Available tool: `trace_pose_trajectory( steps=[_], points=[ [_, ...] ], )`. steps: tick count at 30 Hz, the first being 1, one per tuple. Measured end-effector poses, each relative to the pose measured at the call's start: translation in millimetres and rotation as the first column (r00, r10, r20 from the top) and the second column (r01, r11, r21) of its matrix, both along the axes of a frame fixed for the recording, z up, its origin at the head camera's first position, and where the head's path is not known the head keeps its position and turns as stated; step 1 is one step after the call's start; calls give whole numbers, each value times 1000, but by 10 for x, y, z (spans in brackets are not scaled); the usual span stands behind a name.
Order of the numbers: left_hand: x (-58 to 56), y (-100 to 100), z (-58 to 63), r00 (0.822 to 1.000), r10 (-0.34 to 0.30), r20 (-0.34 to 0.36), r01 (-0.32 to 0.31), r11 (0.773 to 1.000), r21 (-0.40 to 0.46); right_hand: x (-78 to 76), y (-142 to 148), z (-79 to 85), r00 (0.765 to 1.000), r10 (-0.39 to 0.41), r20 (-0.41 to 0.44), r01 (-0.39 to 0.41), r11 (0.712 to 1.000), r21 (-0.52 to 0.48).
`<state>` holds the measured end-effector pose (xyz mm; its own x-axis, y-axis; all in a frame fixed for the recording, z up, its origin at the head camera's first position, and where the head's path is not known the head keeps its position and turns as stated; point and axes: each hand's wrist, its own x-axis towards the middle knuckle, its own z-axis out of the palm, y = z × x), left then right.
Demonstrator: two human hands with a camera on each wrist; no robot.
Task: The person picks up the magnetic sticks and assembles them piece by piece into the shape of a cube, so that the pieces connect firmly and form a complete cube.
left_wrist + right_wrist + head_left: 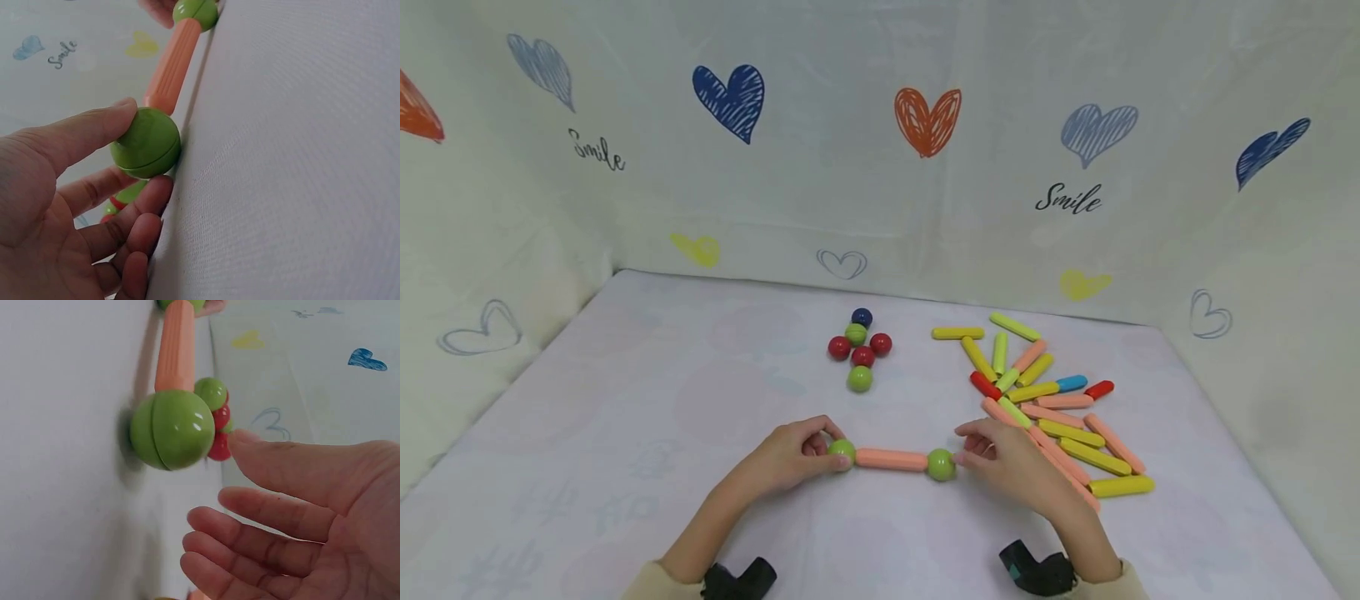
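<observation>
Beige sleeves (pixel 662 585) lay nearest. My left hand (pixel 792 455) pinched the left green ball (pixel 843 452); the orange stick (pixel 891 460) ran from it to the right green ball (pixel 941 465), just beside my relaxed, unclasped right hand (pixel 1003 462). Other balls (pixel 862 356) sat farther off, more sticks (pixel 1093 457) rightward.

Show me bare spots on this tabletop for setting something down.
The tabletop is bare left of the ball cluster and the left hand; a smaller patch lies between that cluster and the coral rod between the hands. Crowded: beyond and beside the right hand, where loose rods lie.
</observation>
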<state>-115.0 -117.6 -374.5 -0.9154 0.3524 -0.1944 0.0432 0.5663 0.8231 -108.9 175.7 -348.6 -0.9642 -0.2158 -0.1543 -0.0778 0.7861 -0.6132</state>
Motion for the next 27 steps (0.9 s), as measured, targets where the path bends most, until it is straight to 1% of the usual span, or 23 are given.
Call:
trace_pose_trajectory(
  steps=[3,5,7,10,16,20,23,26,27],
  points=[
    [-3,5,-2,1000,-6,-7,6,1000,4,-20,124,50,997,-37,-66,38,999,2],
    [-3,4,-3,1000,-13,-12,13,1000,10,-31,215,76,993,-67,-95,69,998,9],
    [1,-1,-2,1000,-19,-16,19,1000,15,-43,306,87,989,-81,-121,84,996,23],
    [4,-6,6,999,-30,-19,31,999,22,-59,423,96,985,-123,-118,129,991,42],
    [3,-14,14,999,-32,-25,33,999,23,-102,559,51,983,-140,-116,149,986,76],
    [8,-19,11,999,-32,-28,33,999,13,-127,549,-4,983,-176,-60,181,979,98],
    [11,-18,12,999,-33,-24,33,999,13,-137,515,-41,984,-164,-70,173,974,144],
    [11,-18,12,999,-31,-18,31,999,13,-140,469,-67,986,-125,-107,145,969,202],
    [11,-19,12,999,-31,-16,31,999,16,-139,452,-70,987,-121,-106,142,966,217]
  ],
)
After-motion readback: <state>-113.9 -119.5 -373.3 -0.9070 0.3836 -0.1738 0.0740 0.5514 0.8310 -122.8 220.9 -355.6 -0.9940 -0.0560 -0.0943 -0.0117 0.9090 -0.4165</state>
